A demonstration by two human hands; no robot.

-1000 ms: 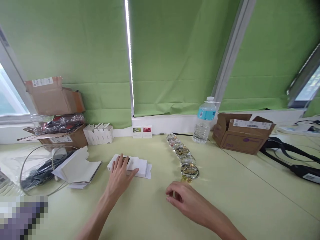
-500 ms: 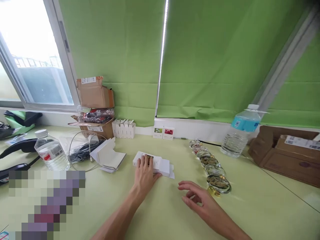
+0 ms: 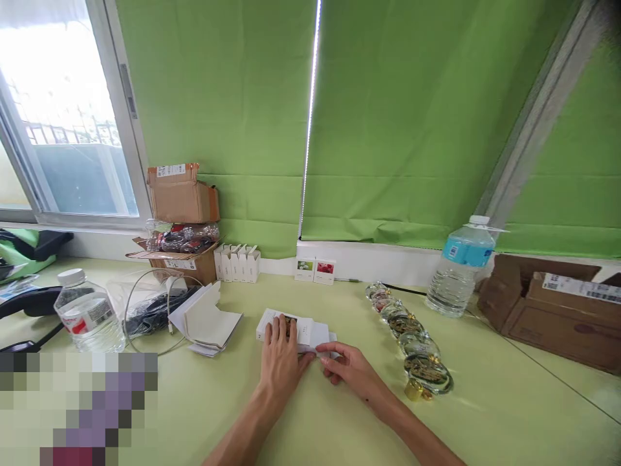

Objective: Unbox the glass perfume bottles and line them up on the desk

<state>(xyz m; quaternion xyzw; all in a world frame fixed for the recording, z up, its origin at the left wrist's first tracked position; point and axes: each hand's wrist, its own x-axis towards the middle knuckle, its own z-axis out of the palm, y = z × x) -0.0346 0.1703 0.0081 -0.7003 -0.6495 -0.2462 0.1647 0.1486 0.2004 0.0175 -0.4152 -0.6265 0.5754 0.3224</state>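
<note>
A small white carton (image 3: 305, 331) with a dark picture on its top lies flat on the table, its flaps open at the right end. My left hand (image 3: 280, 356) rests over its left part, fingers on top and thumb along the near side, holding it. At the open end, my right hand (image 3: 347, 369) has its fingertips bent together against the near edge by the flap. My fingers partly hide that edge. To the right, a row of clear packets with gold and dark contents (image 3: 407, 340) runs along the table.
Several upright white cartons (image 3: 237, 264) and two small picture boxes (image 3: 314, 270) stand by the wall. White folded card (image 3: 208, 320), a cable and a water bottle (image 3: 90, 317) are left. A large water bottle (image 3: 458, 272) and brown cardboard box (image 3: 553, 317) are right.
My right hand has moved left from beside the packets to the carton's open end, and its fingers have closed in. My left hand stays on the carton. The view has tilted slightly up.
</note>
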